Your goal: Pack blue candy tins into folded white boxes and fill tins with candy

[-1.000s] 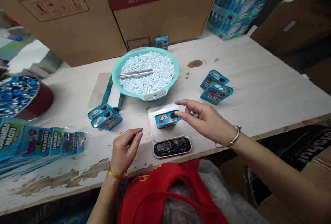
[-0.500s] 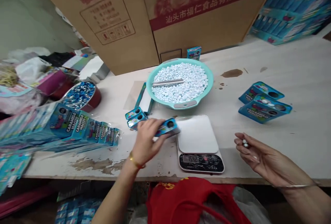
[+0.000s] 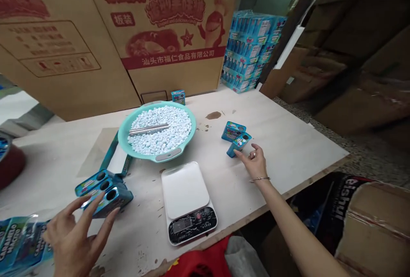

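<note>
Three small blue candy boxes with round holes stand side by side. My left hand [image 3: 78, 232] is spread at the nearest candy box [image 3: 120, 200]; its fingertips overlap that box. On the right, my right hand [image 3: 255, 164] has thumb and index finger apart around the near end of another blue box [image 3: 235, 147], white candies showing at its top. A second blue box [image 3: 231, 131] stands just behind it. The white kitchen scale [image 3: 185, 191] between my hands has a bare plate and a display that seems to read 0.0.
A turquoise bowl [image 3: 192, 125] holds white candies and a metal tube [image 3: 149, 129]. Behind it are a large carton [image 3: 179, 76], a single small box [image 3: 178, 97] and stacked blue packs [image 3: 245, 55]. Wrapped packs [image 3: 22, 240] lie at left; the table's edge [image 3: 307, 181] runs along the right.
The view has swung right. My left hand has set its box beside the other two and loosened its fingers. My right hand has moved up to the boxes on the right.
</note>
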